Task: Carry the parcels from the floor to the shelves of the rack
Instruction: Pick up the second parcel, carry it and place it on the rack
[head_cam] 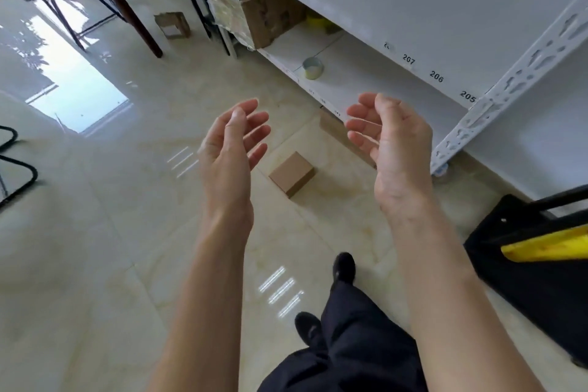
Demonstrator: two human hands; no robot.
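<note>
Head view: both hands up mid-frame, palms facing each other, empty. Left hand (234, 140) spread w/ fingers loosely curled, nothing in it; right hand (389, 137) same, fingers half-bent, holding nothing. Small brown parcel (292, 173) sits on the tiled floor (105, 216) between the two hands in frame, just below fingertip level, not touched by either. Parcel roughly cube-ish so long axis hard to call; it's turned diagonal to the tile lines, one corner pointing to abt 7 o'clock, plain top face up. Second flat cardboard parcel (334, 129) partly hidden behind right hand at abt 1 o'clock from the small parcel, by the foot of the rack (509, 83); shape unclear. Rack is white, fills the 1–3 o'clock part of frame, shelf edge w/ nos. 207, 206, 205. Lower shelf carries a tape roll (312, 67) lying flat, hole up, and at its far end a big cardboard box (264, 13) w/ foil-like wrap on one side. Third small box (172, 25) on floor at abt 11 o'clock, near a dark wooden table leg (136, 22). Black-and-yellow bag (537, 251) at 4 o'clock beside rack post. Person's dark trousers and black shoes at 6 o'clock.
</note>
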